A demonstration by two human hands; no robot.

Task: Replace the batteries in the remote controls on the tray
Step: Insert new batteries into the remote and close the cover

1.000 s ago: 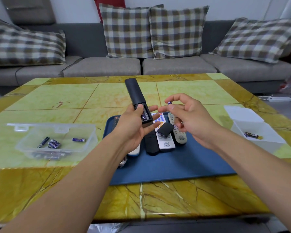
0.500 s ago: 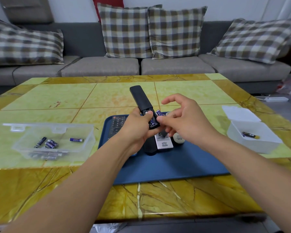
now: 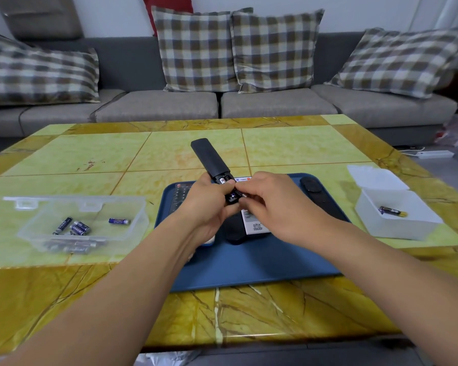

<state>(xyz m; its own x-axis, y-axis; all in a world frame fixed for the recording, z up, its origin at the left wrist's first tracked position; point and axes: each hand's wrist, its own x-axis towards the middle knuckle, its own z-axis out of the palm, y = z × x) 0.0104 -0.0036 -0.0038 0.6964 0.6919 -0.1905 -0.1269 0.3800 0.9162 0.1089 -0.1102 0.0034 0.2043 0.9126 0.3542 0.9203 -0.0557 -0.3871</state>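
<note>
- Left hand [image 3: 209, 207]: fingers curled round the lower end of a black remote [image 3: 211, 161], thumb laid across the open battery bay, remote held above the blue tray [image 3: 251, 262] with its far end tilted up and away from the fingers.
- Right hand [image 3: 273, 204]: fingers bunched together at the battery bay, tips meeting the left thumb; pinching a small battery [image 3: 233, 193] against the bay, though most of the battery hidden by the fingertips.
- Beneath both sets of fingers, on the tray: a white remote [image 3: 254, 225] and a dark remote [image 3: 234, 232] lying side by side, partly covered by the hands.
- Under the left wrist, left of the fingers: a keypad remote [image 3: 177, 196], only its upper part showing.
- Just right of the right-hand fingers, near the tray's far right corner: a slim black remote [image 3: 318, 192] lying flat.
- Well left of the left-hand fingers: a clear plastic box [image 3: 90, 207] on the table [image 3: 64, 159], several purple batteries [image 3: 76, 227] loose inside.
- Well right of the right-hand fingers: a white box [image 3: 397, 225] with its lid hinged open behind, one single battery [image 3: 392, 211] inside.
- Beyond the fingers, past the table's far edge: a grey sofa [image 3: 154, 107] with checked cushions [image 3: 196, 48].
</note>
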